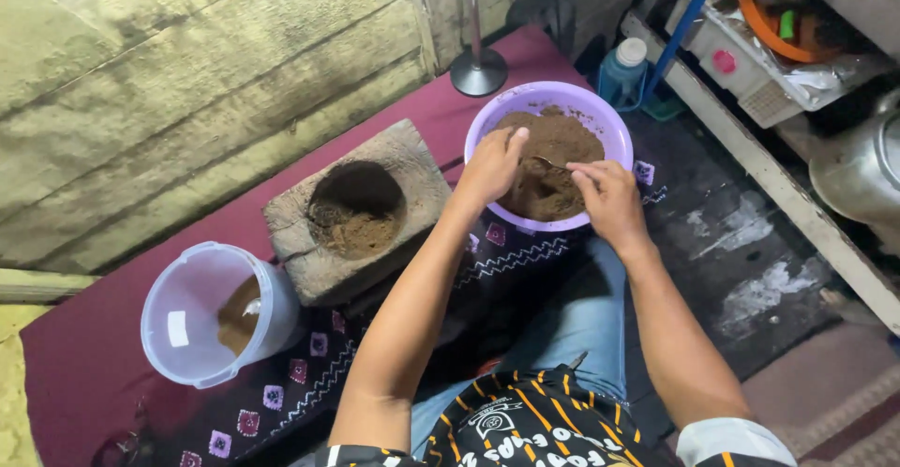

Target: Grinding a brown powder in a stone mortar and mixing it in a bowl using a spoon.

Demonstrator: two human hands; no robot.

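Two hands (548, 186) in purple bowl (487, 115) | maroon mat (84, 354) | plank wall (169, 82)

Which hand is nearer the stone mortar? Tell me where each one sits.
Left. The left hand is in the purple bowl at its mortar-side rim, close to the stone mortar. The right hand is at the bowl's far side.

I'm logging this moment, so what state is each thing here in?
purple bowl: open, upright, part full of brown powder.
stone mortar: upright, some brown powder in its hollow.
clear plastic tub: tipped on its side, lidless, a little powder inside.
blue bottle: upright, capped.
left hand: in the bowl, touching powder.
right hand: over the bowl, holding a spoon.
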